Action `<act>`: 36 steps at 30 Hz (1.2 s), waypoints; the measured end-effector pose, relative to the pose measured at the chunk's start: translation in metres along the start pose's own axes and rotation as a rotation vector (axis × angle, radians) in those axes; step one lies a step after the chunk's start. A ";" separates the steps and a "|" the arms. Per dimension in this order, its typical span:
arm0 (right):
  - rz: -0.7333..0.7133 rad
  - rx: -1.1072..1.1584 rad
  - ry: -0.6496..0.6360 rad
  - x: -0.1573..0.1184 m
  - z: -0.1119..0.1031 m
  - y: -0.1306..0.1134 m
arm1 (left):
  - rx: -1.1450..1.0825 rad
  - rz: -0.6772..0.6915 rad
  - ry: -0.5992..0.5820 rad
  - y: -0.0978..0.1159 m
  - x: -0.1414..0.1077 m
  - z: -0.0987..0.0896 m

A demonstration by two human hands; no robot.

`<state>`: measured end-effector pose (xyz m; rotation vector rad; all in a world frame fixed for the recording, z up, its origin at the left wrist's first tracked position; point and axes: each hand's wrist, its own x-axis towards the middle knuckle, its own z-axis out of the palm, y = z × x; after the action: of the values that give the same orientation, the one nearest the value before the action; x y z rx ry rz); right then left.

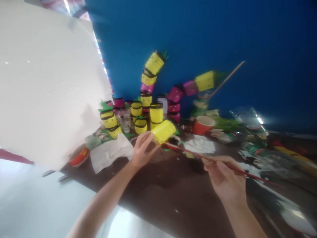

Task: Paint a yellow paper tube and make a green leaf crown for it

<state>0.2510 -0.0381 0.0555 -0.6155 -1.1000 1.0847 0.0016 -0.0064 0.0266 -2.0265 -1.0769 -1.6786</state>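
Observation:
My left hand (143, 150) grips a yellow painted cup (163, 131), tilted on its side above the table. In my right hand (226, 177) is a thin red-handled paintbrush (192, 152), its tip end close to the cup's lower edge; whether they touch I cannot tell. A small round container of dark paint (175, 141) sits just behind the brush tip. Beyond the cup stand several stacked yellow cups (156, 114) with black bands, and more form a pineapple-like stack with green leaves (109, 119) at left.
Crumpled white paper (200, 144) and a red paper cup (203, 125) lie behind the brush. Another red cup (79, 156) rests at the table's left edge beside a white sheet (111, 152). Magenta cups (175, 94) lean against the blue wall (223, 36). Clear plastic bottles (277, 162) clutter the right side.

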 end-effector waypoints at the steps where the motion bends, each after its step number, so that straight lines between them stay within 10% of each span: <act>1: -0.007 -0.008 0.009 -0.001 0.000 0.000 | -0.006 0.004 -0.013 0.000 -0.001 0.000; 36: -0.101 -0.235 -0.019 -0.004 0.003 -0.021 | -0.086 0.096 -0.245 -0.003 -0.005 -0.003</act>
<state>0.2562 -0.0505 0.0723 -0.7276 -1.2724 0.8825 -0.0027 -0.0087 0.0220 -2.3474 -0.9775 -1.4818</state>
